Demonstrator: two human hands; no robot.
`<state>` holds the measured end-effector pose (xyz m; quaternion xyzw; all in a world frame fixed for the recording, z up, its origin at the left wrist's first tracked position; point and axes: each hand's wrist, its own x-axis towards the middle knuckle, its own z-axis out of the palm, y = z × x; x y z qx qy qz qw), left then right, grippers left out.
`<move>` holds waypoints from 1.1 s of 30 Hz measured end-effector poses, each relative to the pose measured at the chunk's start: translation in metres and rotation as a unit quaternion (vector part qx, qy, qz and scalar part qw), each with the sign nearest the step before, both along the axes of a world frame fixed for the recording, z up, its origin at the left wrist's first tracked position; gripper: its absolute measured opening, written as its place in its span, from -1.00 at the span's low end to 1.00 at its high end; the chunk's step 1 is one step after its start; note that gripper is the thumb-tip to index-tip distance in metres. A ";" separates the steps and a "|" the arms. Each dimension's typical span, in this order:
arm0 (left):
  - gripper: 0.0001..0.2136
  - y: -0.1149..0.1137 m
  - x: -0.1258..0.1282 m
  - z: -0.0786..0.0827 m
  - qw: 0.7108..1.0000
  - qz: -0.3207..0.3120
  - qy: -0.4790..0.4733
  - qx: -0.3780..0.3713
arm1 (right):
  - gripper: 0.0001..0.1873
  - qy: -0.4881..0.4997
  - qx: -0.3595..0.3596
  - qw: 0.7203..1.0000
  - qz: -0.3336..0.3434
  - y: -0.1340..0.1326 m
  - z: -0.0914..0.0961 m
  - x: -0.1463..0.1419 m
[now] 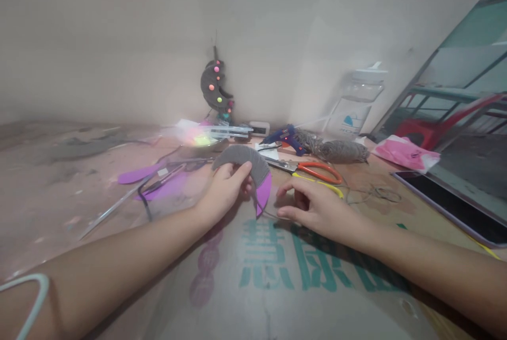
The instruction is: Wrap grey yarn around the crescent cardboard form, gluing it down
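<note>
My left hand [224, 192] grips a purple crescent shape [253, 171], most of it wound in grey yarn, with a bare purple tip at the lower right. My right hand [312, 205] rests on the cardboard [277, 287] just right of the crescent, fingers curled, pinching what looks like a thin grey strand that runs to the crescent. A finished grey crescent with coloured beads [216, 86] leans against the wall behind.
Orange-handled scissors [312, 170], a blue glue gun [287, 138], a skein of grey yarn [336, 151], purple foam cutouts [152, 179], a clear jug [356, 102], a pink bag [406, 152] and a tablet [455, 205] lie around the work spot.
</note>
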<state>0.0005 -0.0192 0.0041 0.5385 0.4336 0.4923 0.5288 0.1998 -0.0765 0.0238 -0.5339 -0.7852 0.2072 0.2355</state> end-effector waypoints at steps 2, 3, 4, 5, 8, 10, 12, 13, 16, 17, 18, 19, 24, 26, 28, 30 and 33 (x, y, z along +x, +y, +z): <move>-0.68 0.000 -0.001 0.001 1.000 -0.003 -0.001 0.008 | -0.75 0.016 -0.038 0.999 -0.009 -0.002 0.001 -0.005; -0.68 0.000 -0.001 0.001 1.000 -0.004 0.001 0.012 | -0.74 0.032 -0.064 0.997 -0.006 -0.003 0.001 -0.007; -0.68 -0.001 -0.001 0.002 1.000 -0.003 0.003 0.017 | -0.73 0.058 -0.088 0.994 0.005 -0.004 0.001 -0.010; -0.68 -0.001 -0.001 0.002 1.000 0.000 0.007 0.021 | -0.72 0.094 -0.115 0.989 0.024 -0.004 0.001 -0.012; -0.69 -0.003 -0.001 0.005 0.999 0.010 0.018 0.024 | -0.73 0.209 -0.221 0.950 0.072 -0.006 0.001 -0.015; -0.69 -0.003 -0.001 0.006 1.000 0.010 0.017 0.022 | -0.76 0.233 -0.289 0.926 0.068 -0.007 0.001 -0.015; -0.69 -0.003 -0.001 0.005 1.000 0.005 0.009 0.015 | -0.79 0.218 -0.283 0.932 0.052 -0.007 0.001 -0.012; -0.69 -0.003 -0.001 0.004 1.000 0.003 0.005 0.011 | -0.78 0.200 -0.246 0.947 0.043 -0.006 0.000 -0.010; -0.69 -0.002 -0.001 0.003 1.000 0.002 0.000 0.002 | -0.77 0.114 -0.108 0.988 0.000 0.001 0.001 -0.003; -0.69 -0.003 -0.001 0.003 1.000 0.003 -0.001 -0.001 | -0.80 0.084 -0.081 0.993 -0.013 0.003 0.001 -0.001; -0.69 -0.003 0.000 0.003 1.000 0.004 -0.001 -0.005 | -0.81 0.063 -0.063 0.996 -0.022 0.006 0.002 0.001; -0.68 -0.003 0.000 0.004 1.000 0.006 0.000 -0.010 | -0.82 0.048 -0.050 0.997 -0.025 0.008 0.003 0.002; -0.67 -0.005 0.001 0.007 0.999 -0.005 0.030 -0.022 | -0.77 0.029 -0.005 0.999 -0.027 0.012 0.005 0.003; -0.68 -0.005 0.001 0.007 0.999 -0.025 0.038 -0.008 | -0.76 0.035 0.000 0.999 -0.031 0.013 0.004 0.003; -0.68 -0.004 0.001 0.005 0.998 -0.042 0.035 0.007 | -0.75 0.041 0.013 0.998 -0.035 0.013 0.003 0.003; -0.68 -0.003 0.001 0.003 0.998 -0.055 0.028 0.015 | -0.76 0.045 0.030 0.998 -0.036 0.014 0.002 0.003; -0.68 -0.002 0.000 0.000 0.997 -0.070 0.031 0.023 | -0.76 0.048 0.043 0.997 -0.044 0.014 0.001 0.004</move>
